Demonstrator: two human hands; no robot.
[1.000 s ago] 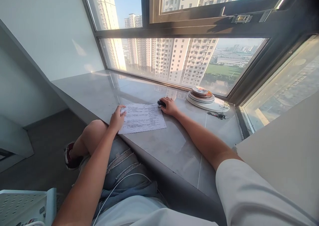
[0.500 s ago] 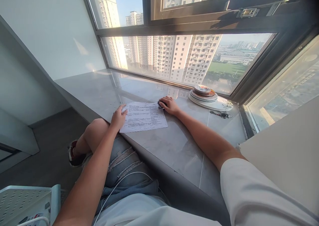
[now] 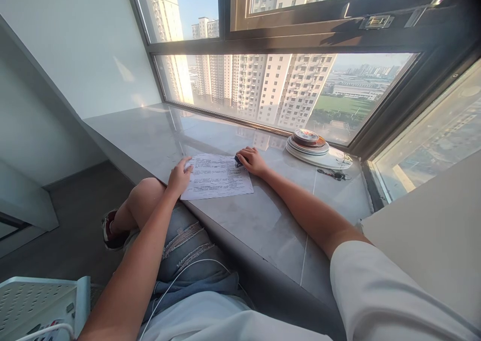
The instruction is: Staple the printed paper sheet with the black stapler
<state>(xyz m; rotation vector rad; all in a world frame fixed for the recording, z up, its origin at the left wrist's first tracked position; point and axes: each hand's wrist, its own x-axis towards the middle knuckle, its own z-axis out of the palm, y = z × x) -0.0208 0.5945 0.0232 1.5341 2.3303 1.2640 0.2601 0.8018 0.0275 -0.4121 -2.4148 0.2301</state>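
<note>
A printed sheet of paper (image 3: 218, 178) lies flat on the grey stone sill, close to its front edge. My left hand (image 3: 179, 177) grips the paper's left edge, the thumb resting on top. At the sheet's upper right corner, my right hand (image 3: 251, 160) is closed around a small black object (image 3: 238, 161) that looks like a mini stapler. Most of that object is hidden under the fingers, so its exact kind is unclear. Its visible end overlaps the printed text.
A stack of plates and round lids (image 3: 308, 148) stands by the window at the right, with a bunch of keys (image 3: 334, 174) in front. A white cable (image 3: 176, 277) crosses my lap. Lower left is a white perforated cart (image 3: 37, 301). The window frame (image 3: 300, 42) bounds the sill (image 3: 263, 235).
My right hand has slid slightly left along the paper's top edge, bringing the black object further over the sheet. My left hand keeps its place on the paper.
</note>
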